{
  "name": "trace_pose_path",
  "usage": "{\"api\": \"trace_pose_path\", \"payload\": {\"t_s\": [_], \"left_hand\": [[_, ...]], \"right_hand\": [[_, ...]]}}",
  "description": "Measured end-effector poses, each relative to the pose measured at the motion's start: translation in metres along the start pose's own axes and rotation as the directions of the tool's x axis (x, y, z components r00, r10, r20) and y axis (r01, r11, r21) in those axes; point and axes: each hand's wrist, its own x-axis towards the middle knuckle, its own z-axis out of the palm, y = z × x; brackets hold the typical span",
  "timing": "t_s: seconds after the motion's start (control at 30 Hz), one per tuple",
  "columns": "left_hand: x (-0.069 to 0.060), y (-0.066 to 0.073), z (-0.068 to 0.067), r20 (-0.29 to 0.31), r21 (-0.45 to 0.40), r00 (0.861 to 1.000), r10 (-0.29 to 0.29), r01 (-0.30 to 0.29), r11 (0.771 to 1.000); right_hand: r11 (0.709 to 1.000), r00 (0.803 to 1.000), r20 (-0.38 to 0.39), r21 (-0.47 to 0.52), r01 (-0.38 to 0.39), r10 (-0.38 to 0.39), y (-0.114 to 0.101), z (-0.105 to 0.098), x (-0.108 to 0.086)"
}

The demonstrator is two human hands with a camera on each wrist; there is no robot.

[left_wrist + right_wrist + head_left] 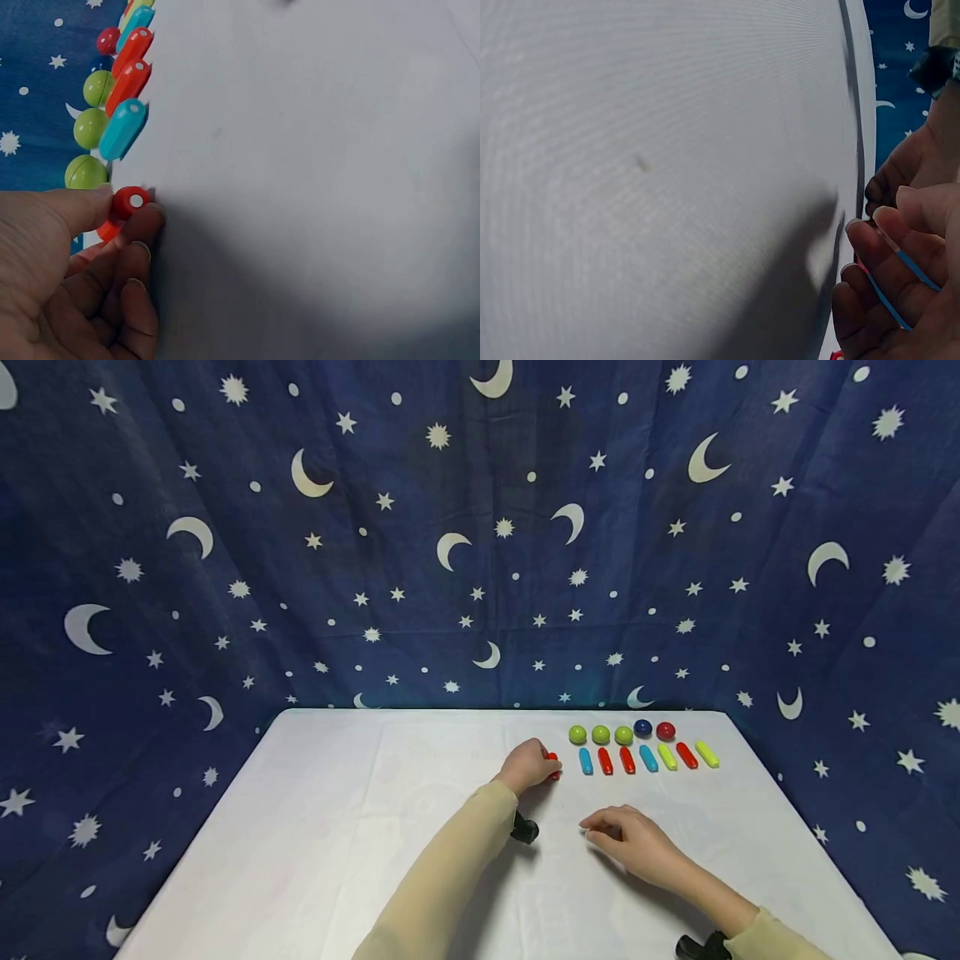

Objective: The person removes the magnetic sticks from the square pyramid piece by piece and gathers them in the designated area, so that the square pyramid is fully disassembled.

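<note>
My left hand (528, 766) pinches a small red capsule-shaped piece (132, 201) between thumb and fingers, at the left end of a row of similar pieces. In the left wrist view its rounded end with a white dot faces the camera, and the fingers cover part of it. Beside it in the row lies a light blue capsule (586, 762), then a red capsule (605, 761) and several more in red, blue and yellow. My right hand (637, 843) is held over the table nearer to me, fingers loosely bent and nothing in them.
Behind the capsules runs a row of balls: three green balls (601, 734), a dark blue ball (642, 728) and a red ball (666, 732). They stand near the far edge of the white table (315, 827). A dark blue curtain (390, 568) with moons and stars hangs behind.
</note>
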Motion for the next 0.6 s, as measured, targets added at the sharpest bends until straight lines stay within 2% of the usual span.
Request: {"api": "trace_pose_path", "payload": {"t_s": [0.17,0.33,0.5,0.6], "left_hand": [[0.0003,0.0057,0.0046,-0.002,-0.053,1.0,0.014,-0.014,0.998],[0.0011,0.0068,0.0034,-0.013,-0.064,0.999,0.038,-0.039,0.997],[0.0044,0.0051,0.0069,0.006,-0.103,1.0,0.023,-0.022,0.994],[0.0017,0.0026,0.0052,0.018,-0.125,1.0,0.025,-0.022,0.992]], "right_hand": [[1.0,1.0,0.004,0.001,-0.003,0.003,-0.001,0.0038,-0.002],[1.0,1.0,-0.004,-0.006,-0.008,0.008,-0.0028,0.0082,0.0003],[1.0,1.0,-0.006,-0.004,-0.031,0.031,-0.0047,0.0093,0.0019],[0.999,0.999,-0.002,0.0,-0.043,0.043,-0.0053,0.0081,0.0022]]}}
